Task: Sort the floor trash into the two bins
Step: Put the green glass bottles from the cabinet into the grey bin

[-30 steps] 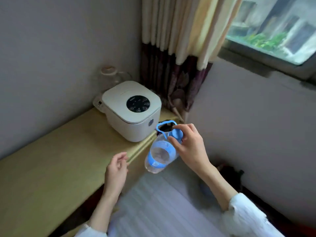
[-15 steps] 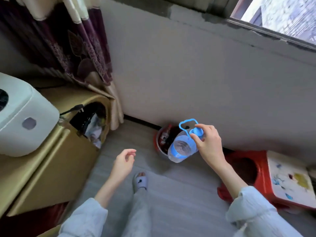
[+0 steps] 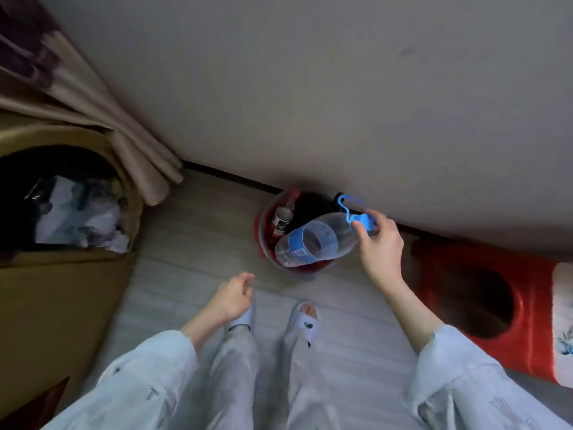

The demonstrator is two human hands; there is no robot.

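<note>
My right hand (image 3: 379, 243) grips a large clear plastic bottle (image 3: 313, 240) by its blue cap and loop handle. The bottle has a blue label and hangs tilted, bottom toward me, right above a small red bin (image 3: 263, 240) standing against the wall. A dark bottle with a white label (image 3: 281, 219) lies inside that bin. My left hand (image 3: 232, 294) hangs lower, loosely curled, holding nothing. At the left a yellow-brown bin (image 3: 133, 218) with a black liner holds crumpled paper and plastic.
A red plastic stool (image 3: 434, 268) lies on its side at the right, against the wall. A beige curtain (image 3: 133, 150) hangs down behind the left bin. My two feet in white slippers (image 3: 305, 321) stand on the pale floor.
My view has swung from the tabletop down to the floor. My right hand has carried the bottle over the red bin. The left hand has dropped lower.
</note>
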